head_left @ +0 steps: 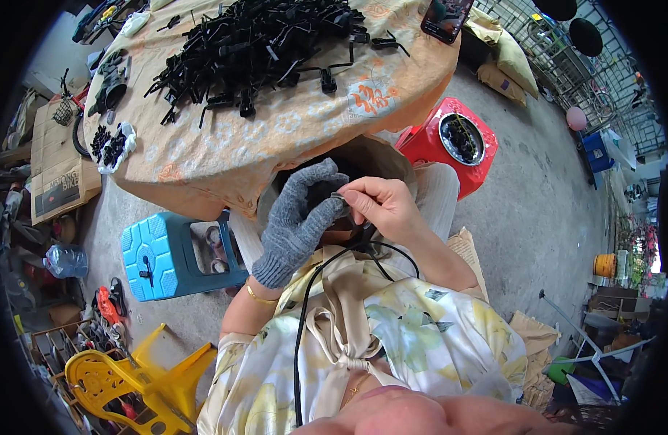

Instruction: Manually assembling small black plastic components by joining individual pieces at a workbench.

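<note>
My left hand (292,221) wears a grey knitted glove. It is raised over my lap, its fingers curved and its thumb apart from them. My right hand (383,206) is bare, with thumb and forefinger pinched together at the gloved thumb's tip. What lies in that pinch is too small to make out; it may be the glove itself. Below both hands, between my knees, is an open container (278,190) with a dark inside, mostly hidden. A big heap of black clip-like parts (254,51) lies on the cloth-covered table (225,148) just ahead.
On the table are a phone (445,20), a dark glove (113,88) and a white bag of small black pieces (125,148). A red container (461,145) with a round opening stands at right. A blue stool (149,257) and a yellow chair (116,380) are at left.
</note>
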`<control>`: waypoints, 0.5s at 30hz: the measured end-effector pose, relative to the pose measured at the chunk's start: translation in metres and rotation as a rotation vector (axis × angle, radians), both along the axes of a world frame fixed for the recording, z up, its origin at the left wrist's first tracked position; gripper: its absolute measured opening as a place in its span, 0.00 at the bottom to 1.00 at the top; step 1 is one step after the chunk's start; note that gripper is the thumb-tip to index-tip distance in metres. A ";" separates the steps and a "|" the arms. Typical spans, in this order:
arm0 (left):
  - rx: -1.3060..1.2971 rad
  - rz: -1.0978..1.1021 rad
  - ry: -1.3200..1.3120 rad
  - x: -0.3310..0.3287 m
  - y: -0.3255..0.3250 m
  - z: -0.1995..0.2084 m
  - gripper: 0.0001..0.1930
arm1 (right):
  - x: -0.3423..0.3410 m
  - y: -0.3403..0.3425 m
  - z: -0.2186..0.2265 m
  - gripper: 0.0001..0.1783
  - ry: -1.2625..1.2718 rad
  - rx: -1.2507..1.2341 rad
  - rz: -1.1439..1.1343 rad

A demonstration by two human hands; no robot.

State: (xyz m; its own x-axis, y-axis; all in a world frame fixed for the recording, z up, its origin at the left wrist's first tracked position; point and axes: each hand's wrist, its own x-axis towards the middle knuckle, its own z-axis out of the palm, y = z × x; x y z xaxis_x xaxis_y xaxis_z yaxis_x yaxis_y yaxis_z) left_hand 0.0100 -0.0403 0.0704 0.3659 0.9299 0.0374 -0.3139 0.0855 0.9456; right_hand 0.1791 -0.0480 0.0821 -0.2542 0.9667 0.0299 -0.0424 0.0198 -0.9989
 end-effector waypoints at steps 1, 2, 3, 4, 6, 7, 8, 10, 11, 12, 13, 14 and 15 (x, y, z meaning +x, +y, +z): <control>0.036 0.005 0.026 0.001 0.000 -0.001 0.21 | 0.000 0.000 0.000 0.10 -0.025 0.020 -0.016; 0.037 0.003 0.025 0.001 -0.001 -0.001 0.21 | 0.000 0.000 0.001 0.10 -0.026 0.021 -0.018; 0.090 0.029 0.081 0.002 -0.001 0.000 0.20 | 0.000 0.000 0.001 0.09 -0.045 0.046 -0.020; 0.143 0.056 0.139 0.002 -0.002 0.001 0.20 | 0.001 0.000 0.001 0.09 -0.063 0.070 -0.020; 0.151 0.060 0.179 0.001 -0.004 0.005 0.19 | 0.002 -0.001 0.002 0.08 -0.092 0.048 0.001; 0.158 0.067 0.220 0.001 -0.005 0.007 0.19 | 0.002 -0.002 0.002 0.08 -0.121 0.025 0.026; 0.158 0.065 0.220 0.000 -0.004 0.005 0.19 | 0.001 -0.003 0.002 0.08 -0.122 0.025 0.024; 0.285 0.072 0.303 -0.002 -0.003 0.001 0.18 | -0.003 -0.004 0.000 0.08 -0.110 0.031 0.006; 0.287 0.070 0.303 -0.001 -0.003 0.001 0.18 | -0.005 -0.004 -0.001 0.08 -0.110 0.033 0.003; 0.330 0.111 0.319 -0.001 -0.004 0.001 0.16 | -0.006 -0.004 -0.004 0.08 -0.098 0.016 -0.018; 0.372 0.151 0.334 0.000 -0.005 0.000 0.14 | -0.008 -0.004 -0.008 0.08 -0.087 -0.003 -0.040; 0.373 0.149 0.333 0.000 -0.005 -0.001 0.14 | -0.009 -0.004 -0.012 0.08 -0.088 -0.002 -0.043; 0.500 0.181 0.424 0.000 -0.005 -0.003 0.14 | -0.010 -0.005 -0.016 0.08 -0.047 -0.006 -0.052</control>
State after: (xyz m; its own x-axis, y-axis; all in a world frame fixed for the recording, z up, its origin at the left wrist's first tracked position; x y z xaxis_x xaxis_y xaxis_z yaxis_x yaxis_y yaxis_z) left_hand 0.0098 -0.0449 0.0677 0.2837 0.8862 0.3663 0.1241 -0.4127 0.9024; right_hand 0.1691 -0.0530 0.0661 -0.2048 0.9787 0.0134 0.0058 0.0149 -0.9999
